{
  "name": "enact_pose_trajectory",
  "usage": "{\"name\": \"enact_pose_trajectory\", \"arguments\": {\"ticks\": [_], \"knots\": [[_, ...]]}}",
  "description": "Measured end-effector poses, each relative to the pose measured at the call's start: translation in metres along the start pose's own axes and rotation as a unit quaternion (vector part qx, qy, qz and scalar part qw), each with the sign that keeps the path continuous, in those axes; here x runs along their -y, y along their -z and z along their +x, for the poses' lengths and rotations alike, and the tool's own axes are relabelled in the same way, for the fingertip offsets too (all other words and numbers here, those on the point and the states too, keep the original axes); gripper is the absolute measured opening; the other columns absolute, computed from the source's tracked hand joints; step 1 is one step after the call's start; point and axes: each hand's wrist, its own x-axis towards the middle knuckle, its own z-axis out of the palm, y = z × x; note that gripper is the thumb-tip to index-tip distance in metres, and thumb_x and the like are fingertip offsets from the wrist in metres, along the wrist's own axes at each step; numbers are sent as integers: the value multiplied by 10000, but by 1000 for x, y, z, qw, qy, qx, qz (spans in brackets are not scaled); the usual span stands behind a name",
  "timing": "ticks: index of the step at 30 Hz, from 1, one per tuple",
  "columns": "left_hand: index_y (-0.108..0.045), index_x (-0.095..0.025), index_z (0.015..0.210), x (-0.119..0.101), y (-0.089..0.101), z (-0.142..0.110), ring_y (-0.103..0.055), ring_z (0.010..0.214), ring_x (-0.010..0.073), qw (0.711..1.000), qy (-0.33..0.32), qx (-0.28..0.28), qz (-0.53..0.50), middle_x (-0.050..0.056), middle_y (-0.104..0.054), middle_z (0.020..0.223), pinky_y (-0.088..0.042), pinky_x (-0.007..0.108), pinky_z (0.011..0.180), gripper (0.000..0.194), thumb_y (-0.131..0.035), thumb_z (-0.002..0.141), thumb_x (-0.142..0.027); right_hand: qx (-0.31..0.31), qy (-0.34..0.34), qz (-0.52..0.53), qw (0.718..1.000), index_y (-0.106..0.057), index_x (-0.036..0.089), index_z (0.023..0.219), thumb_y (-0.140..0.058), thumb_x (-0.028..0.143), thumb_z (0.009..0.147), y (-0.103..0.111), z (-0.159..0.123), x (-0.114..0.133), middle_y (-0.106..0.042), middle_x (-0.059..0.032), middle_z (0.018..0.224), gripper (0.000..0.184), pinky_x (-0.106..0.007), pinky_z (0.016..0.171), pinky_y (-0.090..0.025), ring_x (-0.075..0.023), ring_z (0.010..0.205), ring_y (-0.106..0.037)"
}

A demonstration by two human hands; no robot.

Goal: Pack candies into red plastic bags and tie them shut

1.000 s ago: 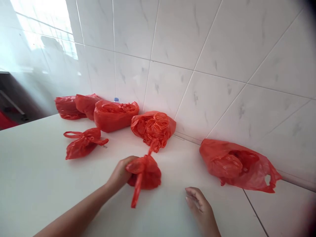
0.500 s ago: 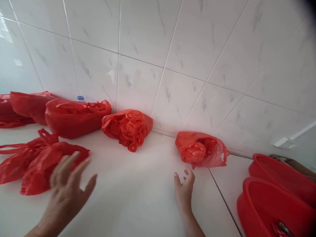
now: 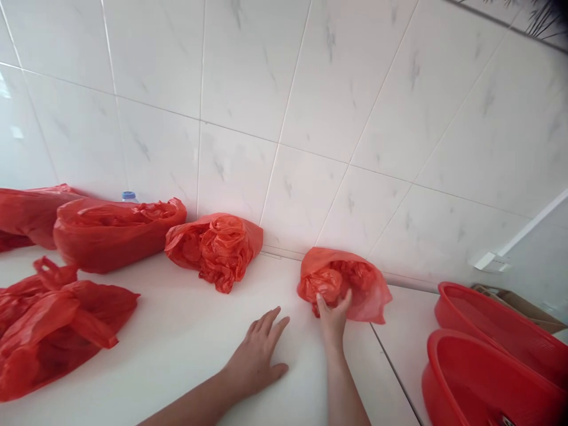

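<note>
My right hand (image 3: 333, 319) is at the front of a red plastic bag (image 3: 368, 290) by the wall, its thumb and fingers closing around the crumpled plastic at the mouth. Some of its fingertips are hidden in the folds. My left hand (image 3: 260, 358) hovers over the white tabletop (image 3: 190, 355), just left of my right wrist, open with fingers apart and holding nothing. Left of that bag, a second red bag (image 3: 222, 242) stuffed with crumpled red plastic stands against the tiles.
Further left are a fuller red bag (image 3: 110, 236) and a knotted red bag (image 3: 66, 331). A blue bottle cap (image 3: 128, 195) shows behind them. Two red plastic baskets stand at the right, the nearer basket (image 3: 448, 361) beyond a seam in the tabletop. A tiled wall (image 3: 239, 171) closes the back.
My left hand has moved right, away from the knotted bag to beside my right wrist. My right hand has reached forward onto the right-hand bag, whose opening has shifted shape. The view has tilted slightly.
</note>
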Motion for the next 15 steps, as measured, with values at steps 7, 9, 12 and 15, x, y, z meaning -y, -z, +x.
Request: {"name": "enact_pose_trajectory", "arguments": {"ticks": [7,9,12,15], "knots": [[-210,-211,1453,-15,-22,73,-245,1389,319,993,-59,-102,-8,155,-179,1547,-319,472,1079,911,-694,684,-283,78,-19,19,997,-476,151,1326,-560,362,734,-1,0,-8,-672,-113,1106,634,-361,789,-489,-268,959,-636],[-274,-217,1435,-19,-29,92,-203,1405,305,989,-79,-121,-4,126,-219,1542,-241,481,1116,791,-649,740,-258,80,-23,23,996,-618,153,1150,-574,341,705,-2,1,-7,-690,-99,1059,485,-358,807,-474,-276,961,-627],[-337,-287,1411,-21,-39,115,-308,1362,286,986,-94,-141,-8,71,-296,1522,-252,474,1103,686,-592,782,-188,72,-30,38,996,-671,187,1021,-610,330,679,-4,3,-10,-697,-70,1037,376,-340,808,-461,-270,967,-614],[-323,-268,1425,-15,-44,131,-423,1268,336,985,-60,-162,-31,127,-285,1515,-364,481,1008,797,-676,712,-215,49,-45,59,996,-672,185,861,-637,286,662,-4,6,-19,-701,-36,843,226,-314,695,-461,-224,777,-616]]}}
